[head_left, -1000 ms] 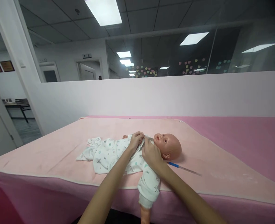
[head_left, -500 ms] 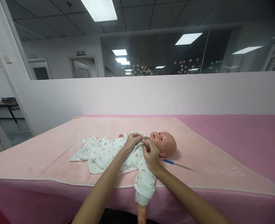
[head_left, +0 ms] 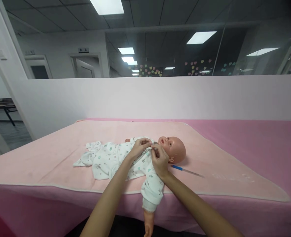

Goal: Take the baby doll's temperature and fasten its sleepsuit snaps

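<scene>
A baby doll lies on its back, head to the right, dressed in a white printed romper. One doll arm hangs over the table's front edge. At the romper's neckline, my left hand pinches the cloth with its fingertips. My right hand is closed on the neckline edge just beside it, close under the doll's chin. The fingertips of both hands nearly meet there, and whatever fastening lies between them is too small to make out. The romper's leg end lies flat to the left.
A thin stick with a blue end, perhaps a thermometer or pen, lies right of the doll's head. Beneath is a peach blanket over a pink table cover. A white wall with glass above stands behind the table.
My fingertips have drawn slightly closer together at the neckline. The view has shifted a little; the doll and the blue-ended stick stay in place.
</scene>
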A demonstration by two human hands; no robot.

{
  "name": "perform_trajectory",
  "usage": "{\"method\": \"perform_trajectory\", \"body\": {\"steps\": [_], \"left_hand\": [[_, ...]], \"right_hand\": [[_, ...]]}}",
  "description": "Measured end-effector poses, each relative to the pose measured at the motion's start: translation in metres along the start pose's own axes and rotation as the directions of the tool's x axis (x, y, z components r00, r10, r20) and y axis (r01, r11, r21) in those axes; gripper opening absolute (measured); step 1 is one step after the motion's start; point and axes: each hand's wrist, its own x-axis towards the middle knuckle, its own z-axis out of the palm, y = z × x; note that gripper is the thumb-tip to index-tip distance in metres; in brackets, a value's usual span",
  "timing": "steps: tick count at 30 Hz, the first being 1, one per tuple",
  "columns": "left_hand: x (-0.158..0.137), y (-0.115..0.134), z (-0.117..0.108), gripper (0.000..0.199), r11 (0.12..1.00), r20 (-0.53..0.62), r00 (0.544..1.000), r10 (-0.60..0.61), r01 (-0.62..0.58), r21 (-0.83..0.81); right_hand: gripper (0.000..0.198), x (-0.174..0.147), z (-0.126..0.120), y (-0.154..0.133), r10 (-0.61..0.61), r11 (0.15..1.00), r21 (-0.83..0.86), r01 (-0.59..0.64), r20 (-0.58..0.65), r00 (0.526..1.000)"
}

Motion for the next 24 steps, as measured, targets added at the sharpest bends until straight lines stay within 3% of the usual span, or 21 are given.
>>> {"method": "perform_trajectory", "body": {"steps": [7, 16, 24], "left_hand": [[-0.005, -0.001, -0.005, 0.027, 1.000, -0.017, 1.000, -0.010, 0.010, -0.011], [-0.006, -0.001, -0.007, 0.026, 1.000, 0.080, 0.997, -0.001, 0.002, -0.017], [-0.009, 0.003, -0.013, 0.038, 0.993, 0.159, 0.987, -0.033, 0.015, 0.114]], "right_hand": [[0.020, 0.002, 0.000, -0.002, 0.001, 1.000, -0.009, 0.000, 0.036, 0.999], [0.020, 0.003, -0.002, -0.002, -0.044, 0.999, -0.004, 0.044, 0.055, 0.998], [0.019, 0.002, -0.002, -0.001, -0.026, 1.000, -0.001, 0.026, 0.060, 0.998]]}}
